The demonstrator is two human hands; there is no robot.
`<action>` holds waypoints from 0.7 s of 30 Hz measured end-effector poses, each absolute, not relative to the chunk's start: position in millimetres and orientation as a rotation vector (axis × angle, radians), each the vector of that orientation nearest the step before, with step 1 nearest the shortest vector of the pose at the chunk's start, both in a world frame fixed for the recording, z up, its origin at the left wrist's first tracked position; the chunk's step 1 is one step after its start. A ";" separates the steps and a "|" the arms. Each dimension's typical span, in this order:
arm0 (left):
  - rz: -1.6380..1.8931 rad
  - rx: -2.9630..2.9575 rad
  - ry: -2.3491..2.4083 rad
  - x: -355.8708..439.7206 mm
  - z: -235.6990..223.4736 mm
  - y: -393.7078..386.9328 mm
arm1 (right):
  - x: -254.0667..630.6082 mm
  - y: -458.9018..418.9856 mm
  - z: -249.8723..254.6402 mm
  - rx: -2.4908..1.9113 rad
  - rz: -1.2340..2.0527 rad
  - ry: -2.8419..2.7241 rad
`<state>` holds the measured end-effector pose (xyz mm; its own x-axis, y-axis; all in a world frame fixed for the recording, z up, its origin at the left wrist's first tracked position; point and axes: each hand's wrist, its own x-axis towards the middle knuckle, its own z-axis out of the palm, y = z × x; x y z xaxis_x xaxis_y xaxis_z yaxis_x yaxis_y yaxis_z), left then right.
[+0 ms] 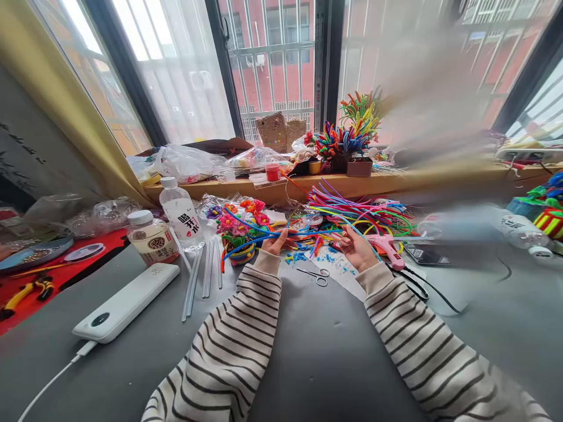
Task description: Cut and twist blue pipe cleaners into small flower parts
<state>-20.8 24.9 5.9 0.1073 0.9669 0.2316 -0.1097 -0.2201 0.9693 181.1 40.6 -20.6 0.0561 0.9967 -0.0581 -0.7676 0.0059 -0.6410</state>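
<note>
Blue pipe cleaners (308, 234) stretch between my two hands above the grey table. My left hand (273, 241) pinches them near their middle, with several blue ends fanning out to the left. On the other side my right hand (357, 251) is closed on the blue pipe cleaners' right part, and a light blue strand runs past it. Below and between the hands lie small scissors (319, 276) and blue fuzzy clippings on white paper (341, 272). A pot of fuzzy flowers (241, 252) stands left of my left hand. Just right of my right hand rests a pink glue gun (387, 249).
Clear glue sticks (206, 272), a water bottle (182, 217), a drink bottle (152, 237) and a white power bank (127, 302) occupy the left. Behind lies a pile of colourful pipe cleaners (352, 205). A phone (426, 255) and the glue gun's cable are right. The far right is blurred.
</note>
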 end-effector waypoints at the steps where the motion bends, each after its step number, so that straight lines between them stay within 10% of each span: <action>1: 1.354 1.366 0.944 -22.2 7.0 23.4 | 186.5 42.2 -21.6 -0.601 1.446 -0.464; 21: 1.036 1.420 0.752 -1.1 -7.8 16.6 | 151.6 19.0 -22.0 -0.733 1.487 -1.025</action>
<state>-1.1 16.6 -7.8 0.4017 0.9005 0.1665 -0.1213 -0.1280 0.9843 151.6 19.0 -22.0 -0.1759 0.9798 0.0953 -0.4380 0.0088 -0.8989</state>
